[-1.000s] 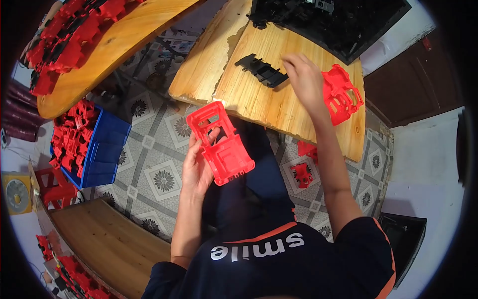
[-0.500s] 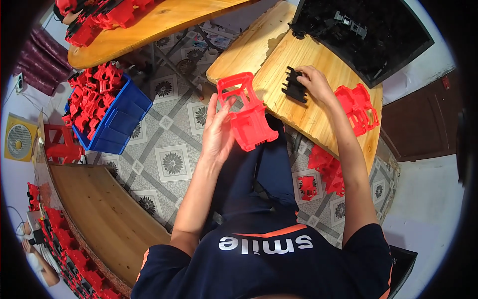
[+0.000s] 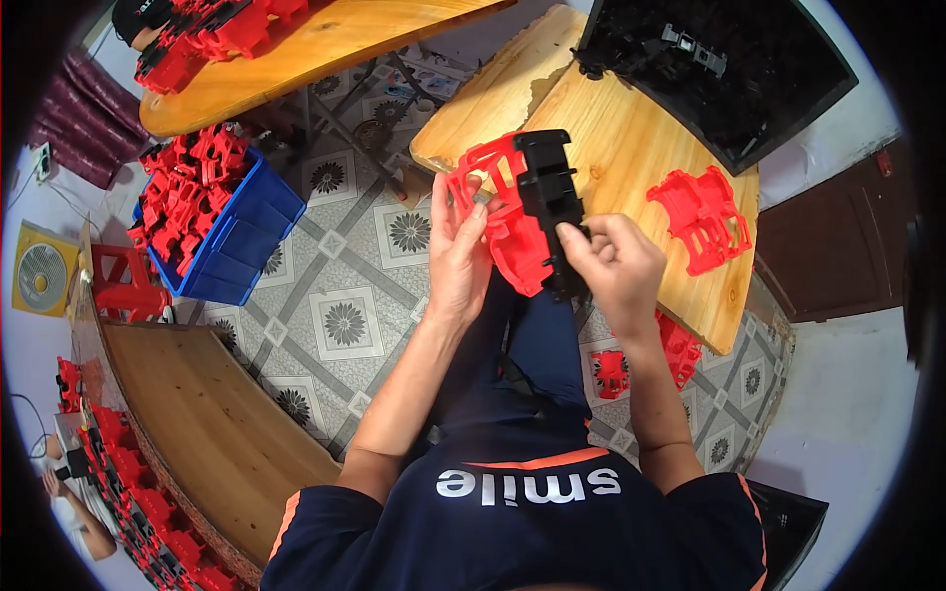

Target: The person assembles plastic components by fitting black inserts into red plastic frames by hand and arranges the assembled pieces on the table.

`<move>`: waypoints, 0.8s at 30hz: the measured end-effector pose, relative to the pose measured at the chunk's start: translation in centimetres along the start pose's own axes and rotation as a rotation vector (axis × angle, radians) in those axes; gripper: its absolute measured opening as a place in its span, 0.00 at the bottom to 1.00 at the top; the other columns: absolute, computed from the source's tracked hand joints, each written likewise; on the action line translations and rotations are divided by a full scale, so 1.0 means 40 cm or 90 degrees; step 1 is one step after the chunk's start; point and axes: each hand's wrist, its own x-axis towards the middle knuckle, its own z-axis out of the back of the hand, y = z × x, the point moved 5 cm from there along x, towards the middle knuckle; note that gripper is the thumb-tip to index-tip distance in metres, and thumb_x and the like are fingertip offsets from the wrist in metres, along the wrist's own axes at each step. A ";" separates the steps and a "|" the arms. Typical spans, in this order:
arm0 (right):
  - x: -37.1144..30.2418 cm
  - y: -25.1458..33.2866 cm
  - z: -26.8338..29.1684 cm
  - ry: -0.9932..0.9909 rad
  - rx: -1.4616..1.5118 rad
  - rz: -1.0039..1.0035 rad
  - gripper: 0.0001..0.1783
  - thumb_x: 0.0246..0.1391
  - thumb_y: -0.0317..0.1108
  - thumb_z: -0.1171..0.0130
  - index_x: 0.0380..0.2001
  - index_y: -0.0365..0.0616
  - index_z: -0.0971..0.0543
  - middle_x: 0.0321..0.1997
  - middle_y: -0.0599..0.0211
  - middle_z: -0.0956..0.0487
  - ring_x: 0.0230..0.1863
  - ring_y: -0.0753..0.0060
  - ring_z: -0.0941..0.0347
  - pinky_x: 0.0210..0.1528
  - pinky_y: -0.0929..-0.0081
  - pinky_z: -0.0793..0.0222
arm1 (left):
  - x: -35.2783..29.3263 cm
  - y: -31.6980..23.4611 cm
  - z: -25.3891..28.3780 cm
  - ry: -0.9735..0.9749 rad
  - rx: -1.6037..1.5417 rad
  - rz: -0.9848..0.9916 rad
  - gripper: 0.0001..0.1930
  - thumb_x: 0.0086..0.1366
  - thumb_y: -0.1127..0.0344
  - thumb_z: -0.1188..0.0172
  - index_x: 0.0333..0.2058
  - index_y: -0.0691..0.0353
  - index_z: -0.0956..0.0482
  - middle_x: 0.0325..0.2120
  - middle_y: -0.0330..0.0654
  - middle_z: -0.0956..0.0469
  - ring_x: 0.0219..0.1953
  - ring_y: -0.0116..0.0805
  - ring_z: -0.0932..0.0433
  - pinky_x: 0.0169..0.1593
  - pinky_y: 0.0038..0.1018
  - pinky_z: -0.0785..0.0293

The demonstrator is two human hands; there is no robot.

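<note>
Red shell [image 3: 517, 251] is pinched at its left side in the left hand [image 3: 458, 258], thumb in front, fingers partly hidden behind. Black plate [image 3: 552, 192] is pinched near its lower right end between thumb and fingers of the right hand [image 3: 621, 271]. Both hands closed on parts, neither spread.

Main change: the plate is seen down at the desk [image 3: 641, 128] under the right hand half a second ago; now it is lifted off and held over the right side of the shell. The shell is kept in the left hand throughout. So pickup is judged done, and the step in hand looks like lining up the two parts. Shell and plate are overlapped in front of the near desk edge, both tilted. Whether they are touching or latched cannot be told; seating is not confirmed.

Further out: spare shell [image 3: 702, 219] is left on the desk, right of the right hand, not disturbed. Black tray [image 3: 788, 64] is set at the far right of the desk. Loose red parts [image 3: 611, 374] are seen on the floor below. Blue bin [image 3: 236, 251], heaped with red pieces [image 3: 187, 202], is placed well off to the left.
</note>
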 end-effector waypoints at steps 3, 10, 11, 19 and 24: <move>-0.009 0.014 -0.013 -0.005 -0.038 0.050 0.14 0.45 0.33 0.29 0.25 0.38 0.25 0.17 0.67 0.31 0.15 0.76 0.34 0.18 0.77 0.36 | -0.002 -0.003 -0.031 0.021 0.001 -0.003 0.40 0.67 0.72 0.45 0.69 0.57 0.62 0.62 0.44 0.41 0.54 0.36 0.31 0.59 0.34 0.32; -0.024 0.032 -0.030 -0.003 -0.097 0.140 0.13 0.45 0.30 0.29 0.26 0.36 0.24 0.19 0.67 0.29 0.16 0.81 0.34 0.17 0.80 0.37 | -0.006 -0.002 -0.039 0.041 0.005 -0.004 0.40 0.67 0.72 0.45 0.69 0.57 0.61 0.62 0.42 0.41 0.52 0.33 0.30 0.59 0.33 0.32; -0.026 0.033 -0.032 -0.004 -0.110 0.152 0.14 0.44 0.30 0.28 0.26 0.36 0.24 0.19 0.67 0.30 0.16 0.79 0.33 0.17 0.79 0.36 | -0.006 -0.005 -0.037 0.041 0.005 -0.004 0.40 0.67 0.72 0.45 0.69 0.57 0.61 0.62 0.42 0.41 0.52 0.33 0.30 0.59 0.33 0.32; -0.036 0.030 -0.050 -0.010 -0.151 0.238 0.15 0.43 0.34 0.29 0.26 0.40 0.26 0.19 0.65 0.30 0.17 0.64 0.28 0.18 0.71 0.31 | 0.006 -0.001 -0.037 0.029 0.120 -0.022 0.39 0.67 0.62 0.42 0.69 0.51 0.57 0.63 0.40 0.41 0.60 0.35 0.35 0.60 0.35 0.34; -0.046 0.036 -0.048 -0.018 -0.132 0.242 0.15 0.43 0.33 0.29 0.27 0.39 0.26 0.19 0.66 0.30 0.16 0.66 0.28 0.18 0.72 0.31 | 0.003 -0.008 -0.045 0.062 0.092 -0.022 0.50 0.63 0.63 0.36 0.70 0.55 0.68 0.64 0.47 0.45 0.63 0.40 0.39 0.63 0.39 0.37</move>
